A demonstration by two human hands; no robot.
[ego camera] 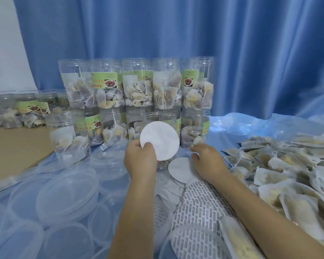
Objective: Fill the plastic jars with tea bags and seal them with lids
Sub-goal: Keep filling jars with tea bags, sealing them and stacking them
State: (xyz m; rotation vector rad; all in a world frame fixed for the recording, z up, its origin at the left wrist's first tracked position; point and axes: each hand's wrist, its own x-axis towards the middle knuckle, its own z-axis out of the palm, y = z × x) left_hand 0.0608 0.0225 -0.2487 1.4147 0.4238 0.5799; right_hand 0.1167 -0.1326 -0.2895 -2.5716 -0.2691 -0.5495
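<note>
My left hand (140, 161) pinches a round white seal disc (160, 140) by its lower left edge and holds it upright in front of an open clear jar (162, 116). My right hand (208, 162) is low beside it, fingers curled, its thumb over the edge of a second white disc (180, 171) lying flat; whether it grips that disc is unclear. Filled, labelled plastic jars (135, 86) stand open-topped in two tiers behind. Loose tea bags (288, 165) are heaped on the right.
Clear plastic lids (64, 193) lie scattered at the lower left on blue plastic sheeting. Printed seal discs (200, 206) overlap between my forearms. More filled jars (26, 111) sit at the far left on a tan surface. A blue curtain (232, 43) hangs behind.
</note>
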